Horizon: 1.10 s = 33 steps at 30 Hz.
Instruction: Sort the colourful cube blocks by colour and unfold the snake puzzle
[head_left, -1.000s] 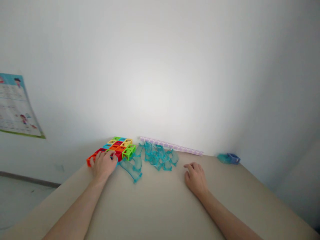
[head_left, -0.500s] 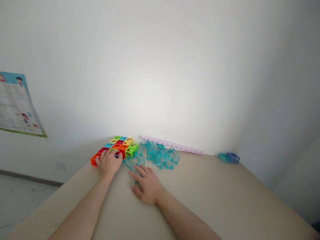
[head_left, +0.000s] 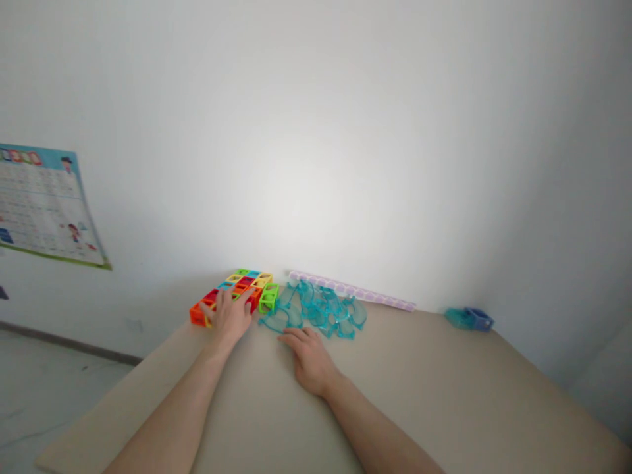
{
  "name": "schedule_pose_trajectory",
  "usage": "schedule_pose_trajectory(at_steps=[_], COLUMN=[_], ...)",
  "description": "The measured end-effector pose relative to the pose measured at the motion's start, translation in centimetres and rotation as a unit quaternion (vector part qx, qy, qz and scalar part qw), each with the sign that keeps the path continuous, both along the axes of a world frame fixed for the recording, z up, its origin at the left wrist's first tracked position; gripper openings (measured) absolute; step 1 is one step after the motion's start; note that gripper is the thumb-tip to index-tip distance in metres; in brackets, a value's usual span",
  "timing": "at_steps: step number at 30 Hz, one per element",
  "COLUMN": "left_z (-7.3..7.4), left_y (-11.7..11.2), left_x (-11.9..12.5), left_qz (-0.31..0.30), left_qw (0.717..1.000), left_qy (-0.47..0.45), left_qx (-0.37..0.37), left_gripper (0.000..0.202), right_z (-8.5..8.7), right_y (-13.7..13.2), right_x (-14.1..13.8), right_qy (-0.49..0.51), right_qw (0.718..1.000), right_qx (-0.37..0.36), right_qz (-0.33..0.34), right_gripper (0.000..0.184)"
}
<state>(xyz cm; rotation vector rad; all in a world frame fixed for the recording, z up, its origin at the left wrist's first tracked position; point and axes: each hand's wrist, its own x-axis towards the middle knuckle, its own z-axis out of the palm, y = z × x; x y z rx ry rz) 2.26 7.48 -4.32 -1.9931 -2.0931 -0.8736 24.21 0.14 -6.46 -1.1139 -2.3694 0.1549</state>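
Observation:
A block of coloured hollow plastic cubes point(head_left: 247, 287) lies at the far left of the beige table point(head_left: 444, 395). My left hand point(head_left: 230, 317) rests flat on its near edge, fingers spread. A green cube point(head_left: 269, 299) stands at the block's right corner. Beside it lies a heap of clear teal curved pieces point(head_left: 320, 309). My right hand point(head_left: 309, 355) lies palm down on the table just in front of the heap, fingers stretched towards the nearest teal piece point(head_left: 276, 321), holding nothing.
A long lilac strip point(head_left: 355, 293) lies along the wall behind the teal heap. Two small teal and blue pieces point(head_left: 469, 318) sit at the far right by the wall. A poster point(head_left: 44, 210) hangs on the left wall.
My right hand moved from the right side of the table to just in front of the teal heap. The left hand stayed on the cube block.

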Motion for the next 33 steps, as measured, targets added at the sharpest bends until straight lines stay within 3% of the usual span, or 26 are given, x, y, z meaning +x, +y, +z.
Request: schedule_pose_trajectory(at_steps=[3, 6, 14, 18, 25, 33], left_z=[-0.2, -0.3, 0.5, 0.5, 0.6, 1.0], left_y=[-0.3, -0.2, 0.6, 0.6, 0.2, -1.0], left_x=[1.3, 1.6, 1.0, 1.0, 1.0, -0.1], left_qz=[-0.076, -0.097, -0.066, -0.055, -0.013, 0.018], left_qw=[0.992, 0.986, 0.993, 0.995, 0.996, 0.990], left_qy=[0.098, 0.128, 0.093, 0.085, 0.083, 0.120], left_qx=[-0.009, -0.041, -0.031, -0.024, -0.034, -0.073], left_gripper=[0.054, 0.055, 0.029, 0.022, 0.035, 0.036], right_z=[-0.1, -0.3, -0.4, -0.5, -1.1, -1.3], right_y=[0.2, 0.2, 0.2, 0.6, 1.2, 1.2], right_x=[0.1, 0.3, 0.5, 0.4, 0.1, 0.5], right_qy=[0.025, 0.057, 0.084, 0.067, 0.030, -0.006], right_qw=[0.999, 0.998, 0.994, 0.993, 0.993, 0.992], right_qx=[-0.002, 0.001, 0.013, 0.010, -0.003, -0.008], right_qz=[0.032, 0.031, -0.073, -0.092, -0.117, -0.127], right_gripper=[0.069, 0.069, 0.069, 0.070, 0.069, 0.064])
